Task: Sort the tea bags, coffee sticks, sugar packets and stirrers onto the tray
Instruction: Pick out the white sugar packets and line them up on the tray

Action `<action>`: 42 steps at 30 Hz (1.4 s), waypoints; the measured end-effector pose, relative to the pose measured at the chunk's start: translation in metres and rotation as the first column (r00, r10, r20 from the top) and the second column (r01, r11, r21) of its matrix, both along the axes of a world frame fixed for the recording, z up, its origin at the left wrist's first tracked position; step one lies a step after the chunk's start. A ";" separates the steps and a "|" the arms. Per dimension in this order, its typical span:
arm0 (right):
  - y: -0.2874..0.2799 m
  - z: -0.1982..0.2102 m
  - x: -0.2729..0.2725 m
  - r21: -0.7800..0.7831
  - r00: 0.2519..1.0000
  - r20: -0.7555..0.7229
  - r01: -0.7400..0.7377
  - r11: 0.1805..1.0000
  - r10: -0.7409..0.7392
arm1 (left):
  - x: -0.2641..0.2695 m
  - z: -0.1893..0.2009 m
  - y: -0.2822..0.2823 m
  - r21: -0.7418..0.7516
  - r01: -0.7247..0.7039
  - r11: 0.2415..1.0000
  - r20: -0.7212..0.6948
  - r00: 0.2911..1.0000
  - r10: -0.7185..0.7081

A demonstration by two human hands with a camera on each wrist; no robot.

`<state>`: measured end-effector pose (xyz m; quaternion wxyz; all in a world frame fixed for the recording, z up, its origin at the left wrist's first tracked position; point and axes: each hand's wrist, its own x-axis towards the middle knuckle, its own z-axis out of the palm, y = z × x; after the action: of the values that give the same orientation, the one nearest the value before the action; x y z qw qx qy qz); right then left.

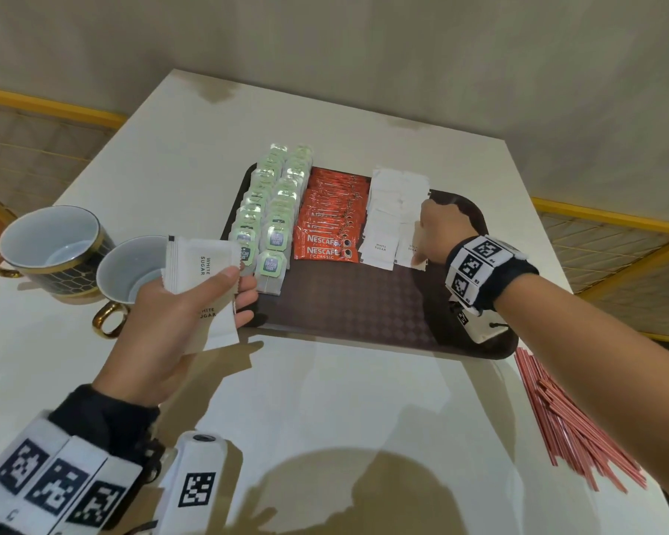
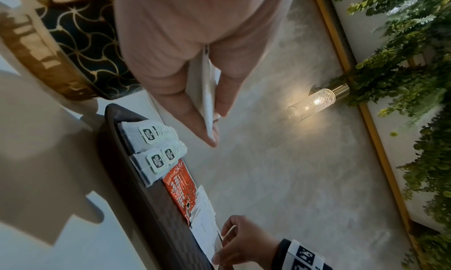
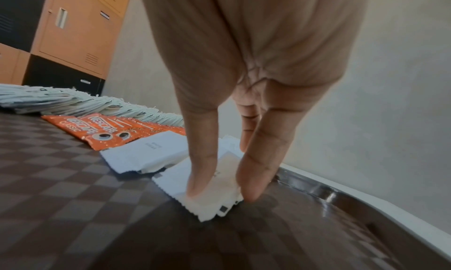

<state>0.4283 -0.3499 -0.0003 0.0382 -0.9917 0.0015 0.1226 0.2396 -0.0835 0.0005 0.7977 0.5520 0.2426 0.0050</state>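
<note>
Tray [image 1: 337,310]: dark brown, checkered, on a white table [image 1: 325,399].

Tea bags [image 1: 271,210]: two overlapping rows with green tags, along the tray's left side; the far ends reach past the tray's far rim.

Coffee sticks [image 1: 327,222]: one overlapping red row, just right of the tea bags.

Sugar packets on the tray [image 1: 387,214]: white, two overlapping rows right of the coffee sticks.

Right hand [image 1: 441,233]: at the near end of the right sugar row. In the right wrist view the thumb and a finger press down on the nearest packet [image 3: 214,193], pinching its edges against the tray floor.

Left hand [image 1: 182,326]: raised over the table by the tray's near left corner, thumb and fingers pinching a small stack of sugar packets [image 1: 205,287] printed "WHITE SUGAR".

Stirrers [image 1: 572,418]: red, loose pile on the table, off the tray, beyond its near right corner.

Cups [image 1: 55,249]: two, dark with gold handles, on the table left of the tray, both with nothing visible inside.
</note>
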 end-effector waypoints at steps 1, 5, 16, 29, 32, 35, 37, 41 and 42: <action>0.000 0.000 0.001 0.003 1.000 0.004 -0.004 1.000 0.004 | 0.000 -0.001 -0.001 0.003 0.004 1.000 -0.001 1.000 -0.004; 0.000 0.003 0.004 -0.014 0.999 -0.034 -0.010 1.000 0.010 | 0.000 -0.003 -0.003 0.002 0.009 1.000 -0.007 1.000 -0.009; 0.008 0.011 0.003 -0.073 0.989 -0.045 -0.143 0.987 0.140 | -0.001 -0.006 -0.003 -0.016 0.002 1.000 -0.014 1.000 -0.002; 0.034 0.000 -0.001 -0.193 0.856 -0.152 -0.515 0.835 0.493 | -0.004 -0.004 -0.002 -0.010 -0.008 1.000 -0.005 1.000 0.008; 0.034 -0.002 0.002 -0.154 0.852 -0.166 -0.520 0.840 0.497 | -0.005 -0.005 -0.003 -0.008 -0.011 1.000 -0.009 1.000 0.011; 0.034 -0.003 0.003 -0.133 0.848 -0.170 -0.525 0.841 0.502 | -0.005 -0.003 -0.004 -0.008 -0.010 1.000 -0.010 1.000 0.010; 0.033 -0.004 0.004 -0.122 0.849 -0.168 -0.522 0.844 0.501 | -0.004 -0.002 -0.005 -0.007 -0.005 1.000 -0.010 1.000 0.005; 0.033 -0.006 0.004 -0.099 0.853 -0.160 -0.515 0.851 0.497 | -0.005 0.001 -0.008 -0.013 -0.001 1.000 -0.009 1.000 0.001; 0.033 -0.005 0.004 -0.095 0.854 -0.159 -0.512 0.854 0.495 | -0.005 0.001 -0.009 -0.015 0.002 1.000 -0.009 1.000 -0.003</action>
<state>0.4326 -0.3171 -0.0054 -0.0622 -0.9477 -0.2479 0.1914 0.2344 -0.0928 0.0017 0.8008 0.5462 0.2457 -0.0005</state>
